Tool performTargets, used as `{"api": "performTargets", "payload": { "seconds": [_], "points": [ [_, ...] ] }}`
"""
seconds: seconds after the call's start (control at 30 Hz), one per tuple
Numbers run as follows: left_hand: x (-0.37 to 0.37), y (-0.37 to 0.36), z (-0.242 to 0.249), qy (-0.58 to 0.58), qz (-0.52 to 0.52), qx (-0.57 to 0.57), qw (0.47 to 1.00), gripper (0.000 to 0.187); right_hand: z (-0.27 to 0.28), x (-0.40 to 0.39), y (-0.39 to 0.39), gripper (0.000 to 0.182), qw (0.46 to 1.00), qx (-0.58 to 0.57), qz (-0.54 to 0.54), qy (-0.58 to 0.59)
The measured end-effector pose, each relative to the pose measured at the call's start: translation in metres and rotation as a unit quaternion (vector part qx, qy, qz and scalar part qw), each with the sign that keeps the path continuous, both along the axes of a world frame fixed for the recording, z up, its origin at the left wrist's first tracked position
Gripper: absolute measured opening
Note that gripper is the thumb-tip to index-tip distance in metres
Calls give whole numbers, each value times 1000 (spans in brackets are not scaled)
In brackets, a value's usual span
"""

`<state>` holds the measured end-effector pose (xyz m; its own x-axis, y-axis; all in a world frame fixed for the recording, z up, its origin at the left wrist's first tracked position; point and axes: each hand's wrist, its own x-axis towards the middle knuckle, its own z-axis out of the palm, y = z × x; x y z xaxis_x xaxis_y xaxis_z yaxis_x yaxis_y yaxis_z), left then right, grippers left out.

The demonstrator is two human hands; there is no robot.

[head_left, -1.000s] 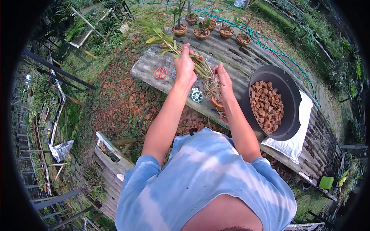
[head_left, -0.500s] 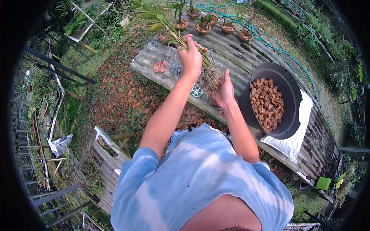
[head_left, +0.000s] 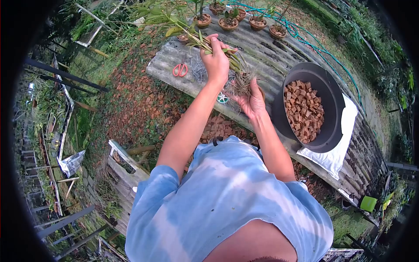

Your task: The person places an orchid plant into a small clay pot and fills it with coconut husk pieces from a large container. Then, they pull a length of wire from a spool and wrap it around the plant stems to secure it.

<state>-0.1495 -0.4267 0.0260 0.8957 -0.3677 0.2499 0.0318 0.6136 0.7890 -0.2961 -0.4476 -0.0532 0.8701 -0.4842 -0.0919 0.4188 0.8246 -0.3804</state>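
My left hand (head_left: 215, 61) is wrapped around the canes of a leafy orchid plant (head_left: 192, 36), which lies slanted with its leaves toward the upper left. At the other end, a tangle of dry roots (head_left: 241, 83) hangs over the corrugated tabletop. Cupped against these roots is my right hand (head_left: 253, 102), thumb up on one side and fingers on the other. Part of a brown rounded thing shows behind that hand, mostly hidden. Red-handled scissors (head_left: 180, 70) and a green-and-white spool (head_left: 222, 98) lie near my left forearm.
A large black tub (head_left: 334, 109) of brown chunks (head_left: 303, 111) stands at the right on a white sack (head_left: 334, 161). Several potted plants (head_left: 228, 22) line the table's far edge. A green hose (head_left: 325, 59) runs behind them. Thin grey wire (head_left: 198, 70) lies by the scissors.
My right hand has shifted slightly at the roots, its fingers now spread further toward the left beneath them. My left hand keeps its hold on the canes.
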Motion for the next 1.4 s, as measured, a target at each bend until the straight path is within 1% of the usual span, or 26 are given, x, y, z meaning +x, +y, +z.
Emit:
{"api": "performTargets", "payload": {
  "seconds": [0.03, 0.13, 0.23, 0.3, 0.33, 0.37, 0.4, 0.43, 0.5, 0.57, 0.6, 0.63, 0.67, 0.7, 0.8, 0.83, 0.87, 0.9, 0.97, 1.0, 1.07, 1.1, 1.2, 1.27, 1.37, 1.4],
  "points": [
    [3, -1, -2, -16, -1, 3, 1000, 21, -4, 0, -2, 51, 1000, 3, -3, 17],
    [-2, 5, 0, -13, -30, 5, 999, 20, -8, 1, -10, 39, 997, 64, 12, 34],
    [0, 8, -8, -47, -51, 30, 997, 20, -15, -2, -23, 35, 993, 75, 45, 74],
    [-3, 7, -17, -115, -60, 56, 990, 21, -19, -6, -32, 31, 990, 78, 59, 103],
    [-5, 5, -21, -149, -64, 69, 984, 21, -22, -9, -39, 30, 989, 33, 55, 132],
    [-6, 3, -26, -176, -54, 106, 977, 21, -23, -11, -44, 29, 987, 20, 48, 149],
    [-10, 0, -30, -175, -55, 117, 976, 21, -19, -13, -48, 28, 985, 7, 42, 166],
    [-15, -4, -33, -176, -57, 127, 975, 21, -34, -14, -59, 27, 984, -20, 51, 169],
    [-25, -15, -41, -157, -72, 124, 977, 23, -45, -17, -69, 27, 978, -40, 34, 200],
    [-31, -25, -64, -215, -75, 195, 954, 24, -74, -23, -88, 31, 973, -57, 21, 224],
    [-34, -30, -79, -243, -76, 230, 939, 27, -77, -26, -89, 33, 972, -53, 13, 229],
    [-37, -37, -92, -217, -115, 227, 942, 31, -79, -32, -89, 34, 971, -48, 4, 232],
    [-39, -40, -105, -212, -116, 253, 937, 30, -80, -37, -90, 36, 971, -43, -7, 236],
    [-42, -43, -115, -205, -117, 279, 931, 29, -89, -41, -93, 43, 964, -60, -2, 258],
    [-57, -43, -112, -173, -145, 355, 908, 23, -127, -43, -98, 50, 954, -82, -6, 288],
    [-59, -44, -120, -154, -154, 372, 902, 22, -136, -41, -99, 59, 952, -63, 2, 300],
    [-59, -44, -126, -137, -162, 391, 896, 21, -144, -40, -99, 61, 942, -93, -4, 322],
    [-56, -44, -134, -180, -155, 395, 887, 19, -146, -39, -98, 62, 931, -122, -10, 343],
    [-53, -45, -156, -164, -137, 411, 886, 17, -165, -34, -98, 67, 904, -181, -39, 385],
    [-53, -45, -162, -153, -128, 419, 886, 16, -178, -32, -100, 68, 897, -213, -31, 385],
    [-55, -43, -156, -133, -111, 418, 892, 15, -202, -27, -106, 70, 880, -279, -12, 385],
    [-55, -42, -155, -135, -101, 417, 893, 15, -198, -23, -105, 73, 828, -354, -16, 435],
    [-58, -35, -160, -141, -74, 406, 900, 16, -184, -24, -100, 77, 751, -434, -15, 498],
    [-56, -37, -172, -147, -60, 383, 910, 16, -212, -16, -99, 76, 727, -471, -45, 497],
    [-46, -41, -190, -179, -71, 439, 877, 19, -230, -9, -108, 74, 705, -510, -81, 486],
    [-44, -41, -188, -179, -92, 441, 875, 20, -232, -9, -108, 73, 700, -521, -89, 481]
  ]
}}
